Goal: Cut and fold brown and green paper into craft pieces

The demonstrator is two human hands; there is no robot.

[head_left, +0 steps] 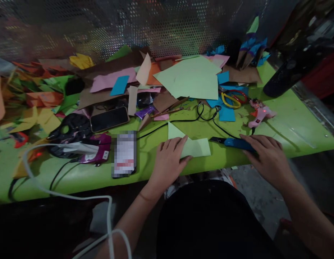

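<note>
My left hand (170,158) lies flat over a folded piece of light green paper (199,147) near the table's front edge, its fingers pressing on it. A pointed flap of the paper stands out behind my fingers. To the right, my right hand (266,154) has its fingers and thumb around the handle of a blue utility knife (238,143). The knife rests low against the table, its dark tip pointing left at the paper's right end. Part of the handle is hidden under my fingers.
Behind lie a large light green sheet (193,77), scissors with yellow and red handles (231,100) and a pink glue gun (261,113). Leftward are two phones (110,119), a purple power strip (98,149) and a white cable (75,197). A dark bottle (280,81) stands at right.
</note>
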